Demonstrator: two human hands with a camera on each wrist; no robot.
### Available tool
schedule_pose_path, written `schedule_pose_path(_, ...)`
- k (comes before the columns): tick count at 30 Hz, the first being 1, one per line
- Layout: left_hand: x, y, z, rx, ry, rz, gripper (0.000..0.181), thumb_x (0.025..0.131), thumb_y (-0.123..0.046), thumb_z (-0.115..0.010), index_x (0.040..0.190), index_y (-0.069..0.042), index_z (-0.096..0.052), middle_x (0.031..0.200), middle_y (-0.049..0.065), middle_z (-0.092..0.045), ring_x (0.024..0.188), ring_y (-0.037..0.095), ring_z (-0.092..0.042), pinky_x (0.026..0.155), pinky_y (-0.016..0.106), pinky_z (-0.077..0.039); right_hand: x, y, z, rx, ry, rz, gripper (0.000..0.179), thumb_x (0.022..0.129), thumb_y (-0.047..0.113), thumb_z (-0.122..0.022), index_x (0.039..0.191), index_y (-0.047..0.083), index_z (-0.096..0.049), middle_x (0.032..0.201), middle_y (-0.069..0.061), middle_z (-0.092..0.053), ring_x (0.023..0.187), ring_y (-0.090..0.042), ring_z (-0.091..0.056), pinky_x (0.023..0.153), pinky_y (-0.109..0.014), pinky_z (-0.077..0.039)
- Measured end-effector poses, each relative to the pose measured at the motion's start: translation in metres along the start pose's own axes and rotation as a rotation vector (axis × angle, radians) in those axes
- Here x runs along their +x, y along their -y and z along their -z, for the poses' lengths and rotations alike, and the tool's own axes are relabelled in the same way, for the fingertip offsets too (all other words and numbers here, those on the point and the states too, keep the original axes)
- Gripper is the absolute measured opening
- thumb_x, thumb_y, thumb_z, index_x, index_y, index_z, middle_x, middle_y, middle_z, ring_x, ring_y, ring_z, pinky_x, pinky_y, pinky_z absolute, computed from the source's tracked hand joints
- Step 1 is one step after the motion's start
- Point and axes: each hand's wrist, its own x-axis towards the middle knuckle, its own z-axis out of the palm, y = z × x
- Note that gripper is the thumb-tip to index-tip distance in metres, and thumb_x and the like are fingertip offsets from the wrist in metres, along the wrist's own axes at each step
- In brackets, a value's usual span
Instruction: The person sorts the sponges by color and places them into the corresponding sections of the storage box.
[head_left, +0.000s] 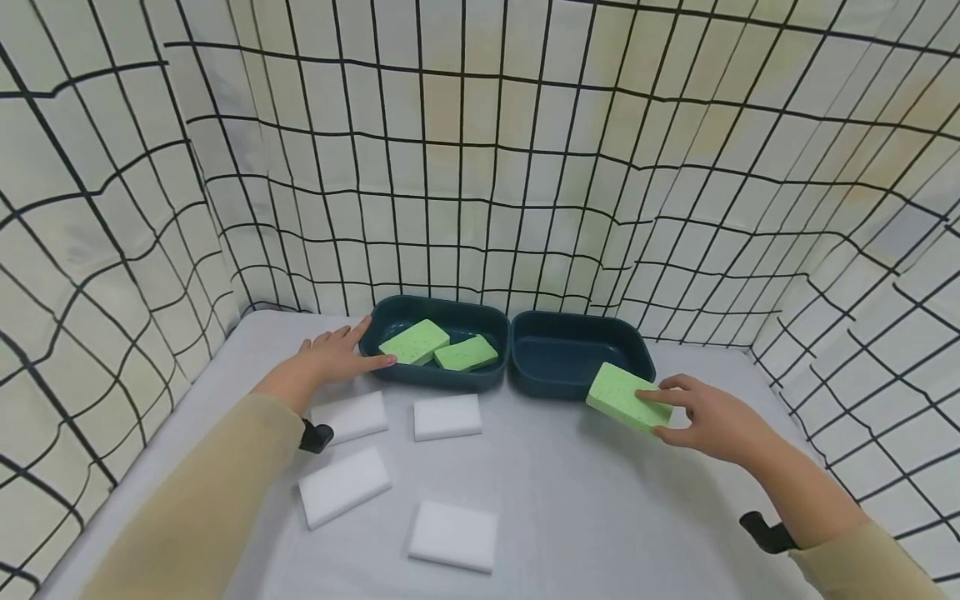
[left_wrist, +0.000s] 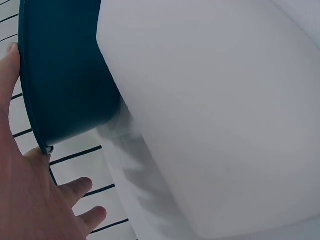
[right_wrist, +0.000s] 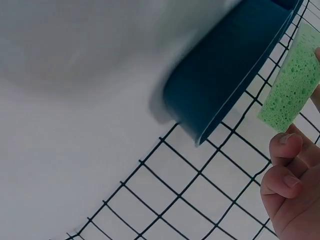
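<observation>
My right hand (head_left: 708, 417) pinches a green sponge (head_left: 618, 397) between thumb and fingers at the front right corner of the right dark teal bin (head_left: 543, 388). The right wrist view shows the pores of the same sponge (right_wrist: 292, 80), held up beside the bin's rim. My left hand (head_left: 330, 354) rests at the left end of the left dark teal bin (head_left: 442, 380), its thumb over the front rim and its other fingers extended outside. Inside that left bin lie two green sponges, one sponge (head_left: 415, 342) tilted and the other sponge (head_left: 467, 354) to its right.
Several white rectangular pads lie on the white tabletop (head_left: 577, 517), including a near pad (head_left: 453, 536) and a pad (head_left: 447, 417) before the left bin. Another pad (left_wrist: 210, 110) fills much of the left wrist view. Black wire grid (head_left: 465, 200) walls the back and sides.
</observation>
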Motion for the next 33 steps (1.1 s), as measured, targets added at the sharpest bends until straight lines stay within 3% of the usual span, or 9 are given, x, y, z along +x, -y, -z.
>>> schedule_pose_path(10, 0.003, 0.003, 0.000, -0.010, 0.010, 0.006, 0.118, 0.080, -0.088, -0.042, 0.160, -0.014, 0.003, 0.159, 0.033, -0.006, 0.143, 0.057, -0.004, 0.111, 0.072, 0.004, 0.050, 0.035, 0.007, -0.046, -0.027, 0.115, 0.049, 0.085, 0.039, -0.074, 0.133, 0.034, -0.065, 0.130, -0.005, -0.056, 0.083, -0.015, -0.056, 0.064, -0.030, -0.046)
schedule_pose_path(19, 0.000, 0.001, 0.001, -0.012, 0.010, 0.006, 0.117, 0.080, -0.087, -0.042, 0.160, -0.015, 0.003, 0.159, 0.033, -0.006, 0.143, 0.057, -0.004, 0.111, 0.072, 0.003, 0.090, 0.064, 0.006, -0.015, -0.038, 0.166, 0.049, 0.085, 0.039, -0.073, 0.133, 0.036, -0.064, 0.133, -0.004, -0.056, 0.085, -0.016, -0.055, 0.070, -0.033, -0.048)
schedule_pose_path(25, -0.003, 0.002, 0.001, -0.004, -0.001, 0.003, 0.116, 0.081, -0.086, -0.043, 0.160, -0.014, 0.001, 0.159, 0.034, -0.008, 0.143, 0.057, -0.005, 0.111, 0.072, 0.001, 0.117, 0.086, 0.005, 0.006, -0.001, 0.166, 0.050, 0.086, 0.042, -0.072, 0.135, 0.038, -0.063, 0.135, -0.002, -0.054, 0.086, -0.016, -0.056, 0.073, -0.034, -0.048)
schedule_pose_path(33, -0.001, 0.000, 0.000, -0.012, -0.004, 0.002, 0.115, 0.082, -0.085, -0.043, 0.160, -0.015, 0.001, 0.159, 0.032, -0.008, 0.143, 0.056, -0.005, 0.112, 0.071, 0.001, 0.151, 0.109, 0.003, 0.057, 0.046, 0.175, 0.049, 0.088, 0.043, -0.069, 0.136, 0.040, -0.061, 0.139, 0.000, -0.051, 0.110, -0.023, -0.059, 0.084, -0.040, -0.051)
